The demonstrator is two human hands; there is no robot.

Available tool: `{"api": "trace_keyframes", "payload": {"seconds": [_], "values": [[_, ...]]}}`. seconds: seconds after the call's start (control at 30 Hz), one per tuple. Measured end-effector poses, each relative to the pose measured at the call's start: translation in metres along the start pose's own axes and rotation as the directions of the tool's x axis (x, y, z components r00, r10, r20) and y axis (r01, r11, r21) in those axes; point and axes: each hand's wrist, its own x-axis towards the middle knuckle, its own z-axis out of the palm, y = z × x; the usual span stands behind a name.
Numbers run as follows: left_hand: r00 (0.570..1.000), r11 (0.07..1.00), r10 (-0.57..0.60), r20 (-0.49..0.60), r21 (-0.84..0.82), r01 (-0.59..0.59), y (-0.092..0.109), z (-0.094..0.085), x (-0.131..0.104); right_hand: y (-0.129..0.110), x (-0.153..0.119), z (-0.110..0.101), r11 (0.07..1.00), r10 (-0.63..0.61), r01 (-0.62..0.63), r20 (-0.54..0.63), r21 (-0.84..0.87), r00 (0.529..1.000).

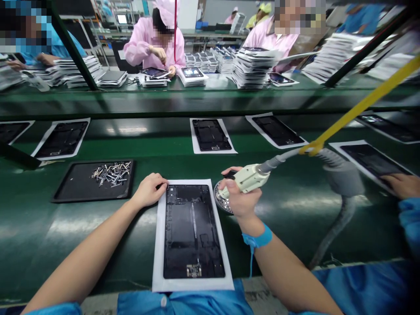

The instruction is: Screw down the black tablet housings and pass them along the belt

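L hand (151,190), fingers bunched tgthr (can't tell if pinching), at far L corner of white sheet (193,284) w/ black tablet panel (192,227) on top, near ctr of green bench (33,227); R hand (242,199), fingers wrapped rnd corded tool (251,178), just R.

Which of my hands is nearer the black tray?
Left. Your left hand is just right of the black tray; your right hand is farther off, across the black panel, holding the pale tool.

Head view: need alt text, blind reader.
The left hand is at a corner of a white paper sheet bearing a black rectangular panel; the right hand grips a cream corded tool. Leftward on the green bench, a black rectangular tray holds small metallic pieces.
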Motion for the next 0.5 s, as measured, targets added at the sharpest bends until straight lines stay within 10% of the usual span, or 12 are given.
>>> {"api": "trace_keyframes", "payload": {"seconds": [0.17, 0.5], "values": [[1.000, 1.000, -0.019, 0.021, -0.016, 0.019, -0.001, 0.002, 0.003, -0.023, 0.009, 0.016, 0.995, -0.052, 0.058, -0.077, 0.081, 0.996], [0.998, 0.999, 0.029, 0.063, -0.047, -0.026, -0.002, 0.004, 0.004, -0.002, -0.008, 0.128, 0.986, 0.039, -0.081, 0.270, 0.148, 0.962]]}}
